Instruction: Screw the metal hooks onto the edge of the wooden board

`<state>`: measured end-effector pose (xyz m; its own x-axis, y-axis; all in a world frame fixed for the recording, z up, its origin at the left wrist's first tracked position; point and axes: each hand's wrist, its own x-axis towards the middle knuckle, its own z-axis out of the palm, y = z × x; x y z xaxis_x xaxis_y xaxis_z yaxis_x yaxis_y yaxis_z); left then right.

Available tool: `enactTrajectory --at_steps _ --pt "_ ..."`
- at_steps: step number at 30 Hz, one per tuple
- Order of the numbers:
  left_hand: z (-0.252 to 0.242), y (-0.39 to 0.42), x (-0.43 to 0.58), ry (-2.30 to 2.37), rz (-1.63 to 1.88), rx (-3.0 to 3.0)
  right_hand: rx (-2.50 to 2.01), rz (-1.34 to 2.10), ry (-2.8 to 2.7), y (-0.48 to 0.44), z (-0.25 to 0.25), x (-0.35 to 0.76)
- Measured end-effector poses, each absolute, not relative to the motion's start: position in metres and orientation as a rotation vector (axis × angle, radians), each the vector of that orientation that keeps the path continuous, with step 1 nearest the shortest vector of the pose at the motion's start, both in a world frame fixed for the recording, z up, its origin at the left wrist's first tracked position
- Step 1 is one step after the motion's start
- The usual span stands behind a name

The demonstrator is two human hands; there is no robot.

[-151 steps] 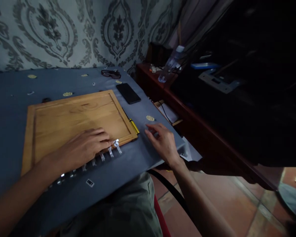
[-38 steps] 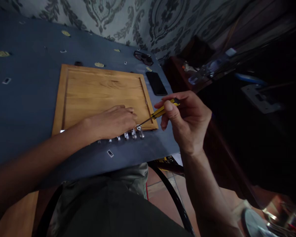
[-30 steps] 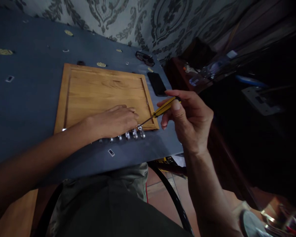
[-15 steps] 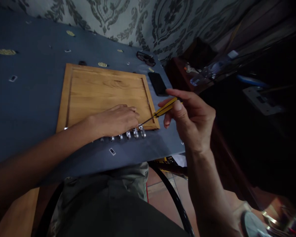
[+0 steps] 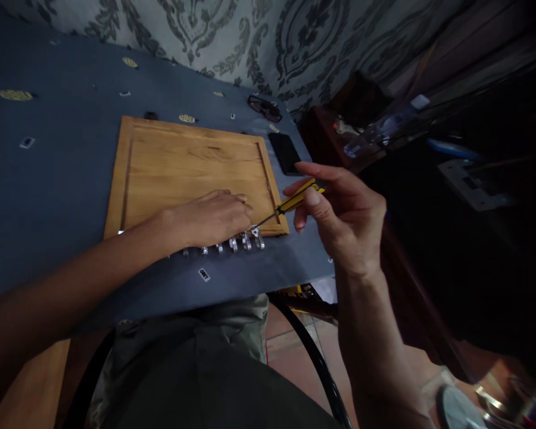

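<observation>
A framed wooden panel (image 5: 196,161) lies flat, with several silver metal hooks (image 5: 259,241) along its near edge. My left hand (image 5: 214,217) rests on the panel's near edge, its fingers curled down beside the right-hand hooks. Whatever those fingertips pinch is hidden beneath them. Between the thumb and fingers of my right hand (image 5: 348,214) is a yellow-handled screwdriver (image 5: 295,199). Its thin shaft slants down to the left, and the tip reaches the mounting plate of a hook at the right end, close to my left fingertips.
A blue patterned cloth (image 5: 62,196) covers the table. Beyond the panel's right side lie a black phone (image 5: 284,153) and dark sunglasses (image 5: 264,108). A clear plastic bottle (image 5: 379,128) is farther right. A black curved chair arm (image 5: 312,351) stands below the table edge.
My right hand has shifted slightly left, and its grip on the screwdriver handle has turned a little. The screwdriver tip stays at the hook. My left hand holds its place.
</observation>
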<state>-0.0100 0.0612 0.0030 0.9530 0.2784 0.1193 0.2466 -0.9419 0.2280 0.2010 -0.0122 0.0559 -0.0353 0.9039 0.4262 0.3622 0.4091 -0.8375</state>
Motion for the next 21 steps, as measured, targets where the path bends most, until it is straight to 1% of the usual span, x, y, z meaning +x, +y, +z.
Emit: enactTrajectory --at_steps 8,18,21 --pt "0.010 0.061 -0.011 0.407 0.131 2.881 -1.086 0.512 -1.516 -0.010 0.050 0.191" --pt "0.018 0.059 -0.009 0.434 0.032 2.855 -1.143 0.659 -1.595 -0.013 0.057 0.202" --pt "0.016 0.061 -0.009 0.436 0.041 2.849 -1.161 0.626 -1.574 -0.015 0.055 0.202"
